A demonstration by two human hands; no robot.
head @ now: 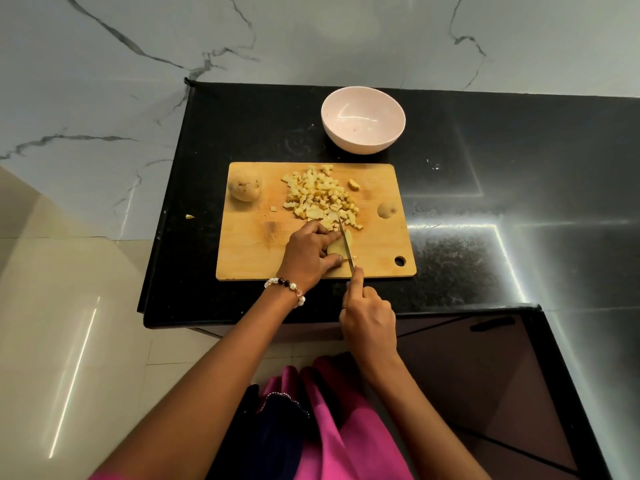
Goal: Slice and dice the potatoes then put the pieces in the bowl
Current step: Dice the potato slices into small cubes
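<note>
Board (249, 244): potato slice (335, 249) under left fingers (327, 230), knife (346, 244) beside.

Shiny black speckled stone surface (450, 188), pale matt wooden cutting board (249, 251) with scuffed marks, smooth glossy pink plastic-looking bowl (363, 143), thin shiny metal knife (346, 244) blade, rough brown-skinned potato (243, 188), shiny marble wall (138, 46)

Legible text, labels, brands, numbers, signs: none. Wooden cutting board (249, 244), pale bowl (363, 120) and black counter (450, 161) carry no readable marking on any visible surface.
</note>
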